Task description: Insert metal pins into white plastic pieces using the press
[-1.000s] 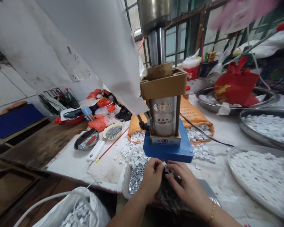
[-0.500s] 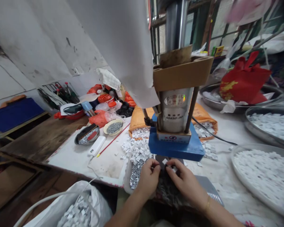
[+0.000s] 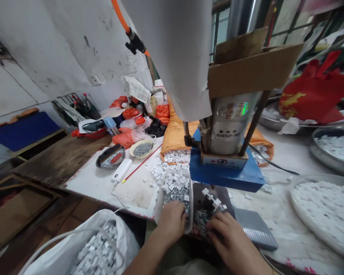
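Hands sit low at the front edge of the table, each over its own heap of small parts, and the press stands straight ahead of them. The left hand point(image 3: 172, 222) reaches into a clear plastic tray point(image 3: 159, 198) of small metal clips point(image 3: 172, 196); its fingers curl down into the clips, so from here I cannot tell if they pinch one or only rest on the heap. The right hand point(image 3: 232, 244) lies just beside it, on the other side of the tray wall, with fingertips bent onto a darker pile of metal pieces point(image 3: 201, 218) on the press base plate point(image 3: 199, 193); its grip is hidden under the knuckles too, and I cannot say if it holds a piece. Between the two hands and the blue press block point(image 3: 226, 176) lie a few white plastic pieces point(image 3: 213, 198), scattered on the base plate, a little beyond the right fingertips and slightly toward the left. The right hand is the nearer one to these pieces; the left hand is separated from them by the tray wall. The pieces are small and squarish, so no long axis is clear. A grey ribbed pad point(image 3: 255, 229) lies just to the right of the right hand, and a large round pan of white pieces point(image 3: 323, 214) stands farther right.
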Motion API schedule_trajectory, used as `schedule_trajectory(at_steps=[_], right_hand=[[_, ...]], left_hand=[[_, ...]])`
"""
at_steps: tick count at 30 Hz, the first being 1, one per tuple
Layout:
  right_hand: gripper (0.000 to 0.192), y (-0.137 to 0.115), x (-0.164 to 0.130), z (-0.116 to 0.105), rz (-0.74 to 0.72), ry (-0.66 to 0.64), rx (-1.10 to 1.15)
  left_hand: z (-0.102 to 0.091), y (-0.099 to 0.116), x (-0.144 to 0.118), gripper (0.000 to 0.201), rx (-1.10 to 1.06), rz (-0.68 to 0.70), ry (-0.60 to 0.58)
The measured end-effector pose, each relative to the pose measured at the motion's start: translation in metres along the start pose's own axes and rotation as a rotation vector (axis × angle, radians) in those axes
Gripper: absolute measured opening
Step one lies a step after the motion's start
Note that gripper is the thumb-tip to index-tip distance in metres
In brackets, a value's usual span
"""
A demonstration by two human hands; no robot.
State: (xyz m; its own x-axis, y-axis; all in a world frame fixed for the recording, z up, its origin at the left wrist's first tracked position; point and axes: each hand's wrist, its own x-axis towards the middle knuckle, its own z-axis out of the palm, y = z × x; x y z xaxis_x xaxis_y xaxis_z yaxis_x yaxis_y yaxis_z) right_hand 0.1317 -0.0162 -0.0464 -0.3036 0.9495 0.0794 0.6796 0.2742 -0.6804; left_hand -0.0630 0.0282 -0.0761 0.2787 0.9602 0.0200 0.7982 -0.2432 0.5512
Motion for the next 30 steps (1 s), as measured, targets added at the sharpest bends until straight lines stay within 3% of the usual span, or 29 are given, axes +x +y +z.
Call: schedule_trajectory(at_steps=[6,10,15,21,25,30], right_hand=[[0.018,0.012,-0.001,0.000,0.203,0.194,0.363],[0.025,0.011,0.000,-0.005,0.314,0.237,0.621],[0.034,0.007,0.005,-0.011,0.371,0.250,0.782],[0.043,0.014,0.003,-0.003,0.366,0.286,0.882],[0.044,0.014,0.002,0.000,0.346,0.276,0.976],[0.045,0.009,0.000,-0.003,0.344,0.259,0.941]], left_hand=[[-0.002,-0.003,0.000,0.014,-0.158,-0.051,0.158],[-0.009,0.011,0.000,0.012,-0.304,-0.084,0.241],[-0.013,0.046,-0.006,0.012,-0.619,-0.029,0.161],[-0.010,0.072,-0.008,0.020,-0.506,0.113,0.101],[-0.007,0.074,-0.006,0.017,-0.433,0.140,0.019],[-0.008,0.075,-0.007,0.015,-0.393,0.144,-0.026]])
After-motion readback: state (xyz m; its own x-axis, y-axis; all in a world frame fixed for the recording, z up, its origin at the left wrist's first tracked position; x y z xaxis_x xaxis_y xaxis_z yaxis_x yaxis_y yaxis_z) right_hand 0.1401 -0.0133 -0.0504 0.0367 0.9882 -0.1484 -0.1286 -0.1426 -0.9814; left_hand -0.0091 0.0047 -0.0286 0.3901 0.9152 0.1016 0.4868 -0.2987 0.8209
